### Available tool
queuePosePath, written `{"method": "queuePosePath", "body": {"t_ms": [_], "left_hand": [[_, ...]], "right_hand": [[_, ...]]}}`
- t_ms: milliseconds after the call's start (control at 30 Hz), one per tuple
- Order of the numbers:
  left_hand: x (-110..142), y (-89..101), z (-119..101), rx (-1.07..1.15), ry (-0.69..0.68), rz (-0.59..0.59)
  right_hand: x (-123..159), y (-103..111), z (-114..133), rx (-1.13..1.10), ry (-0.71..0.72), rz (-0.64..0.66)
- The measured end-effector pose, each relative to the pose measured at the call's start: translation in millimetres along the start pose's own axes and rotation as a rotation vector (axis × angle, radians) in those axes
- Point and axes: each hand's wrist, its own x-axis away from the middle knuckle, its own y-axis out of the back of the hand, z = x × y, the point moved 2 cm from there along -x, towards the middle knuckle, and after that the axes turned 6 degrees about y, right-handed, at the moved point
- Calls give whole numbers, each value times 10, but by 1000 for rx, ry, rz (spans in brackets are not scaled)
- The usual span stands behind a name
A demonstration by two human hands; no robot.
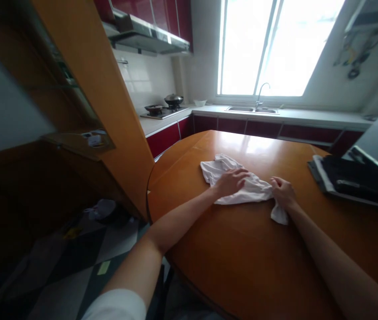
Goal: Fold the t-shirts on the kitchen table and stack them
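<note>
"Head view: what is the surface like?"

"A glossy orange-brown wooden table (229,266) with a rounded edge, window light shining on its far part."

"And the white cloth (255,190)?"

"Crumpled on the tabletop, nearer the far left curve than the near edge."

"How are the hands?"

"The left hand (231,182) is palm down at the cloth's middle, fingers loosely spread and bent. The right hand (283,192) is closed, pinching the cloth's right end, with a short piece trailing below the fist. I can't tell exactly which fingertips meet."

"Anything else on it?"

"A stack of folded black and grey fabric (359,178), by the right side."

"And the room?"

"A kitchen. Beyond the far edge runs a pale counter (309,116) over dark red cabinets (205,122). A sink (240,109) with a curved faucet (258,101) sits under the bright window (245,44). In the left corner are a white bowl (200,103) and a hob (166,114) carrying a lidded wok (174,100) and a pan (154,109), beneath a range hood (149,42). The floor (75,249) is checkered."
</note>
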Motion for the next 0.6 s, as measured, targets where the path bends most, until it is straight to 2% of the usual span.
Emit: {"method": "queuePosePath", "body": {"t_ms": [100,167,233,333,433,600], "left_hand": [[10,139,567,-90,360,-102],[81,220,942,-100,620,-111],[148,271,1196,-101,711,-121],[169,264,1353,-71,710,-114],[115,205,1353,-12,651,-92],[65,143,1296,91,585,-87]], "right_hand": [[28,-29,164,-91,130,69],[73,-56,301,-33,257,132],[127,-84,427,51,344,186],[171,-102,544,85,332,210],[133,-46,522,37,219,182],[15,293,111,96,-101,-49]]}}
